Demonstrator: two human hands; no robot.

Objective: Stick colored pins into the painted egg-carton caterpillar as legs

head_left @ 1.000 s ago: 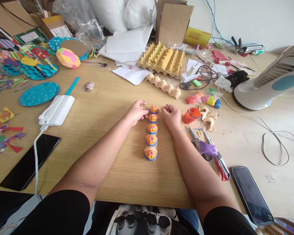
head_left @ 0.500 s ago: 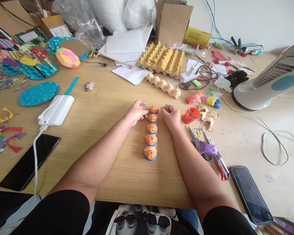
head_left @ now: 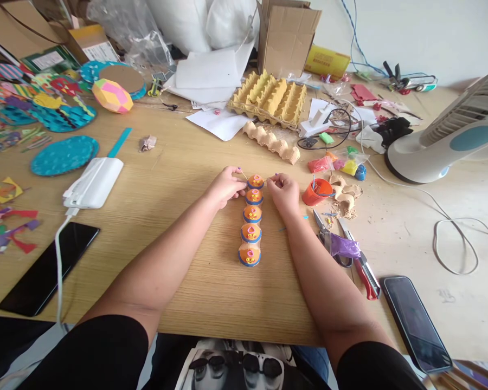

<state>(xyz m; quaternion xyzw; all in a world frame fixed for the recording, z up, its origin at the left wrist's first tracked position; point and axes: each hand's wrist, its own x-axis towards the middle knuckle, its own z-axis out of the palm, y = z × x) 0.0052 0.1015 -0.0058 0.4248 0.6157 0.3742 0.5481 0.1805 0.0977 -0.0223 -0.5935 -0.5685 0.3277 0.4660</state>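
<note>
A row of several orange egg-carton cups with blue rims [head_left: 251, 223] stands in a line on the wooden table [head_left: 179, 179], running away from me. Both my hands are at its far end. My left hand [head_left: 226, 187] pinches a thin stick at the left side of the farthest cup [head_left: 256, 181]. On the other side of that cup my right hand [head_left: 283, 192] pinches a thin stick too. Fingers of both hands are closed.
Right of my hands: an orange cup [head_left: 318, 192], carton scraps, scissors [head_left: 329, 244], a red cutter [head_left: 364, 266], a phone [head_left: 415, 322] and a fan [head_left: 451, 135]. Left: a power bank [head_left: 94, 182] cabled beside a black phone [head_left: 49, 268], and coloured paper crafts. Egg trays [head_left: 268, 97] lie behind.
</note>
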